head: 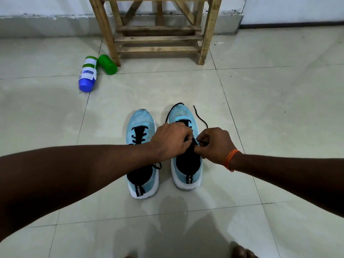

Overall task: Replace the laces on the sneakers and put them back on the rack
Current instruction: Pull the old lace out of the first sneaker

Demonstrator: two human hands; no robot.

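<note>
Two light blue sneakers with black tongues stand side by side on the tiled floor, toes pointing away from me. The left sneaker (141,127) has a black lace threaded through its eyelets. Over the right sneaker (183,113) both my hands meet at the tongue. My left hand (170,140) grips the black lace (200,117) near the eyelets. My right hand (214,144), with an orange thread at the wrist, pinches the lace from the right side. One loose lace end trails on the floor past the shoe's right side; another curves round its toe.
A wooden rack (158,32) stands against the far wall, its low slatted shelves bare. A white bottle with a blue cap (87,73) and a green bottle (107,64) lie on the floor by the rack's left leg. My toes (242,251) show at the bottom edge.
</note>
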